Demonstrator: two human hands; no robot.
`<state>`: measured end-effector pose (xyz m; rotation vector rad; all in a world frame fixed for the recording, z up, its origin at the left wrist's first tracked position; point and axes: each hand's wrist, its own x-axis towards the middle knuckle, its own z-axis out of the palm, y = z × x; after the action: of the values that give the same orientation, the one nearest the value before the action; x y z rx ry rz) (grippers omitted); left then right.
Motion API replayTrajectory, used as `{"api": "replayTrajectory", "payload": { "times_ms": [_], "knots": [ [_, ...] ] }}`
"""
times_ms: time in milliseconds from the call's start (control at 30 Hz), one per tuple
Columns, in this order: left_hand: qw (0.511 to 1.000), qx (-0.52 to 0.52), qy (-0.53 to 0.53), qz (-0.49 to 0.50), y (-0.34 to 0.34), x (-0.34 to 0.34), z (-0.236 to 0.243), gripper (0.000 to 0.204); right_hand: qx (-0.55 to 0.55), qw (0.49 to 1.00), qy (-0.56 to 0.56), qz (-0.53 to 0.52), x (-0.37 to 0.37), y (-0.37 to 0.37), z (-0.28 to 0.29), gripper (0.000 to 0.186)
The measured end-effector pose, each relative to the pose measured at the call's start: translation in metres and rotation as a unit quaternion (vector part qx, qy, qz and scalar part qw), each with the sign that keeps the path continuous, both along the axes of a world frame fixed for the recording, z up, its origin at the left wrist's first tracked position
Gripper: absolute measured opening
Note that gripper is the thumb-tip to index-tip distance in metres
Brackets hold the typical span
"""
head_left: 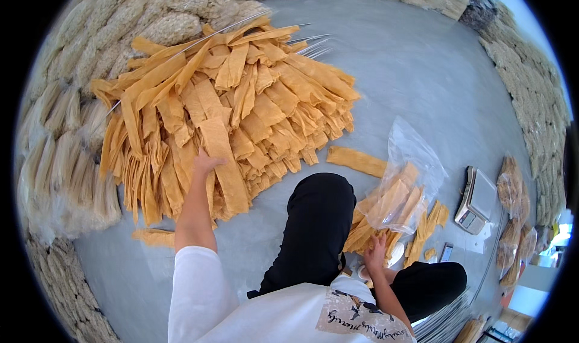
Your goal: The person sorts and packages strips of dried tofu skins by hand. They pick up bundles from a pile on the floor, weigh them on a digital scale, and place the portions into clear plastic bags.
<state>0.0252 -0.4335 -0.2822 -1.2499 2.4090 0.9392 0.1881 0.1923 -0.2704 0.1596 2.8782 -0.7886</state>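
Fingers of the left hand (208, 161) touch 1 long, flat, orange-yellow strip (223, 162) with a dry, sheet-like look, the thumb lying over its left edge; whether they grip it, I cannot tell. That strip lies on the near side of a broad heap of similar orange-yellow strips (283, 111), spread over the smooth grey floor (386, 59) on the left. 1 long, thin metal rod (241, 22) slants across the far left part of the heap, and more thin metal rods (313, 44) stick out at its far right.

Fingers of the right hand (375, 252) are at a smaller pile of orange-yellow strips (356, 240), by the near end of a clear plastic bag (410, 138) through which strips show; their grip cannot be made out. 1 single orange-yellow strip (356, 160) lies flat on the floor, its right end at the bag. Right of the bag stands a silver and white weighing scale (479, 192); a small, dark, rectangular device (446, 252) lies nearer. Pale, dried-looking bundles (60, 174) are stacked along the left.
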Motion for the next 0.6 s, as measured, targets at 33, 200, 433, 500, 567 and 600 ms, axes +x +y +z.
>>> {"api": "replayTrajectory", "payload": {
  "times_ms": [33, 200, 433, 500, 567, 600],
  "knots": [
    [0.999, -0.029, 0.019, 0.006, 0.006, 0.004, -0.005, 0.130, 0.000, 1.000, -0.005, -0.001, 0.001, -0.001, 0.001, 0.045],
    [0.985, -0.034, 0.168, 0.001, 0.034, 0.019, 0.011, 0.104, -0.011, 1.000, -0.006, -0.008, 0.006, -0.001, -0.004, 0.044],
    [0.911, 0.061, 0.408, -0.006, 0.097, 0.047, 0.073, 0.079, -0.103, 0.993, -0.057, 0.011, 0.000, -0.001, -0.006, 0.037],
    [0.868, 0.116, 0.482, -0.021, 0.117, 0.044, 0.117, 0.076, -0.160, 0.985, -0.069, -0.001, -0.012, -0.012, 0.013, 0.035],
    [0.836, 0.138, 0.525, -0.071, 0.144, 0.029, 0.178, 0.070, -0.191, 0.981, -0.041, 0.010, -0.028, -0.025, 0.052, 0.034],
    [0.838, 0.132, 0.522, -0.094, 0.156, 0.023, 0.207, 0.067, -0.217, 0.976, -0.007, 0.012, -0.040, -0.031, 0.076, 0.035]
  ]
}}
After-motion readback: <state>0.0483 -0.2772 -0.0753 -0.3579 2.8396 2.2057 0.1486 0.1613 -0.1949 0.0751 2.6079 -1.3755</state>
